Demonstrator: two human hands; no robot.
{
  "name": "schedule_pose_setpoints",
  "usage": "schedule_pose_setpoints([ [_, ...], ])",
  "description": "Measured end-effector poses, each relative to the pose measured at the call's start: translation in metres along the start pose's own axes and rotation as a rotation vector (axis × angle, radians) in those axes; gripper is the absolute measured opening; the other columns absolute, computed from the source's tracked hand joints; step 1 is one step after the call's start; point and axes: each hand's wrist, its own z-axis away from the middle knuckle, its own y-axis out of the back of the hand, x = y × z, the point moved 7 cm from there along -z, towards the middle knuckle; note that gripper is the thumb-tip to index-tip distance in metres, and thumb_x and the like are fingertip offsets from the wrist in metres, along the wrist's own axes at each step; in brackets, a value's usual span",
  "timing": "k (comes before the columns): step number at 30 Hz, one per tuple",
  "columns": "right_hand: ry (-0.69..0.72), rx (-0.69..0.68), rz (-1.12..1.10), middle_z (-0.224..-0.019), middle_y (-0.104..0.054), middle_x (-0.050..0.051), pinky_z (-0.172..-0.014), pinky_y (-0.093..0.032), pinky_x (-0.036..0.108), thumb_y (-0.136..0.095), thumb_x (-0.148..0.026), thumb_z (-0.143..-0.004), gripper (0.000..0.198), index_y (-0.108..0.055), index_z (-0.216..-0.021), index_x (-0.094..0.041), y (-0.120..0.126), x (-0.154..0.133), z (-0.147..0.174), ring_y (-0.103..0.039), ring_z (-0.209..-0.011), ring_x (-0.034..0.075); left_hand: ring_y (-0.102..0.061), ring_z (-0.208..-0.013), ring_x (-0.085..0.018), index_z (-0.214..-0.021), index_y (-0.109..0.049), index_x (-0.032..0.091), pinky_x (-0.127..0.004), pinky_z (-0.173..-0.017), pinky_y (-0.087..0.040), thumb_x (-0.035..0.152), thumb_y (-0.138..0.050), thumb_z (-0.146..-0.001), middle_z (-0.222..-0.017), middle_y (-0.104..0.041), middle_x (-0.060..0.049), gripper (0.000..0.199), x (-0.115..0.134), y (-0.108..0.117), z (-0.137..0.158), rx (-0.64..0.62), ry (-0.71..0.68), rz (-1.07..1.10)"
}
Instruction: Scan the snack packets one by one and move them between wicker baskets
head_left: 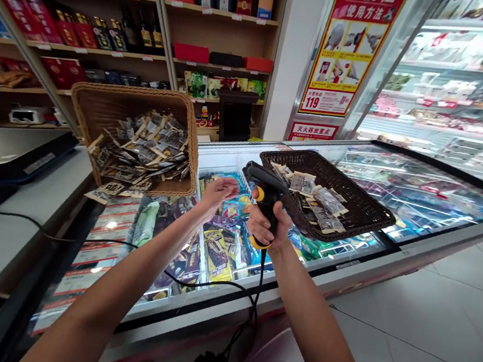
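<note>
My right hand (265, 223) is wrapped round the grip of a black and yellow barcode scanner (266, 178), whose head points up and to the left. A black cord hangs down from its handle. Left of the scanner, my left hand (219, 195) is held above the freezer with fingers stretched out and nothing visible in it. A tan wicker basket (196, 139) full of small packets (153, 140) is tilted at the left; a few packets lie at its front edge. To the right, a dark brown basket (366, 212) holds fewer similar packets (327, 204).
Both baskets rest on a glass-topped chest freezer (393, 245) with colourful frozen packages (218, 255) inside. The scanner's cord (205, 284) runs across the front to the left. A grey counter (43, 202) stands at the left. Shelves of boxes and bottles (105, 32) line the back.
</note>
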Motion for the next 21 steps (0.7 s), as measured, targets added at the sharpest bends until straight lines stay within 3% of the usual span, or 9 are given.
schedule_pose_setpoints([
  [2, -0.004, 0.009, -0.001, -0.054, -0.033, -0.016, -0.027, -0.014, 0.022, -0.08, -0.074, -0.077, 0.064, -0.057, -0.112, -0.026, -0.003, 0.0, 0.001, -0.011, -0.03, 0.005, -0.072, -0.099, -0.024, -0.103, -0.075, 0.014, -0.041, -0.092, -0.059, 0.017, -0.074, -0.091, -0.105, -0.074, -0.008, 0.012, 0.022, 0.051, 0.015, 0.15, -0.063, -0.137],
  [5, -0.03, 0.057, 0.044, -0.055, -0.03, -0.016, -0.028, -0.01, 0.023, -0.079, -0.072, -0.077, 0.064, -0.055, -0.114, -0.026, -0.005, 0.0, 0.002, -0.009, -0.032, 0.005, -0.066, -0.112, -0.025, -0.095, -0.074, 0.02, -0.04, -0.105, -0.049, 0.006, -0.066, -0.084, -0.101, -0.07, -0.005, 0.018, 0.065, 0.139, 0.044, 0.451, -0.201, -0.313],
  [8, -0.05, 0.078, 0.082, -0.057, -0.029, -0.016, -0.029, -0.009, 0.022, -0.077, -0.072, -0.079, 0.063, -0.054, -0.116, -0.026, -0.006, 0.002, 0.002, -0.009, -0.033, 0.005, -0.038, -0.149, -0.037, -0.097, -0.071, 0.021, -0.047, -0.126, -0.025, -0.001, -0.069, -0.07, -0.127, -0.065, -0.007, 0.034, 0.101, 0.217, 0.069, 0.687, -0.272, -0.48],
  [9, -0.056, 0.081, 0.089, -0.057, -0.028, -0.016, -0.029, -0.008, 0.022, -0.077, -0.071, -0.08, 0.063, -0.053, -0.116, -0.026, -0.007, 0.002, 0.002, -0.009, -0.033, 0.005, -0.03, -0.154, -0.041, -0.098, -0.071, 0.021, -0.053, -0.128, -0.016, -0.003, -0.073, -0.063, -0.137, -0.062, -0.008, 0.043, 0.111, 0.236, 0.074, 0.745, -0.267, -0.691],
  [10, -0.061, 0.089, 0.097, -0.057, -0.028, -0.016, -0.029, -0.008, 0.022, -0.076, -0.072, -0.08, 0.063, -0.053, -0.116, -0.026, -0.007, 0.003, 0.002, -0.009, -0.033, 0.005, -0.024, -0.156, -0.045, -0.102, -0.072, 0.022, -0.058, -0.129, -0.009, -0.004, -0.076, -0.057, -0.146, -0.059, -0.009, 0.052, 0.115, 0.248, 0.074, 0.703, -0.227, -0.868],
  [11, -0.066, 0.105, 0.107, -0.057, -0.028, -0.016, -0.029, -0.008, 0.022, -0.076, -0.072, -0.079, 0.062, -0.053, -0.115, -0.026, -0.007, 0.003, 0.002, -0.009, -0.033, 0.005, -0.024, -0.157, -0.047, -0.1, -0.074, 0.021, -0.06, -0.13, -0.006, -0.006, -0.078, -0.053, -0.147, -0.059, -0.009, 0.055, 0.116, 0.261, 0.072, 0.662, -0.198, -0.897],
  [16, -0.068, 0.148, 0.126, -0.056, -0.031, -0.015, -0.03, -0.01, 0.023, -0.078, -0.072, -0.077, 0.061, -0.054, -0.111, -0.026, -0.006, 0.003, 0.0, -0.01, -0.034, 0.006, -0.046, -0.143, -0.049, -0.077, -0.073, 0.022, -0.068, -0.125, -0.022, 0.022, -0.092, -0.059, -0.106, -0.072, -0.011, 0.025, 0.115, 0.293, 0.068, 0.61, -0.117, -0.915],
  [19, -0.088, 0.15, 0.129, -0.056, -0.031, -0.015, -0.03, -0.011, 0.023, -0.077, -0.071, -0.077, 0.062, -0.054, -0.113, -0.027, -0.006, 0.005, -0.002, -0.012, -0.034, 0.007, -0.043, -0.146, -0.049, -0.068, -0.067, 0.025, -0.069, -0.123, -0.024, 0.045, -0.091, -0.066, -0.09, -0.073, -0.009, 0.032, 0.133, 0.294, 0.075, 0.673, -0.203, -0.942],
  [21, -0.108, 0.169, 0.144, -0.057, -0.029, -0.014, -0.031, -0.012, 0.022, -0.074, -0.072, -0.08, 0.06, -0.055, -0.113, -0.026, -0.004, 0.007, -0.002, -0.013, -0.035, 0.007, -0.031, -0.155, -0.05, -0.066, -0.063, 0.024, -0.07, -0.121, -0.026, 0.055, -0.086, -0.071, -0.094, -0.075, -0.008, 0.039, 0.155, 0.289, 0.085, 0.756, -0.335, -0.962],
])
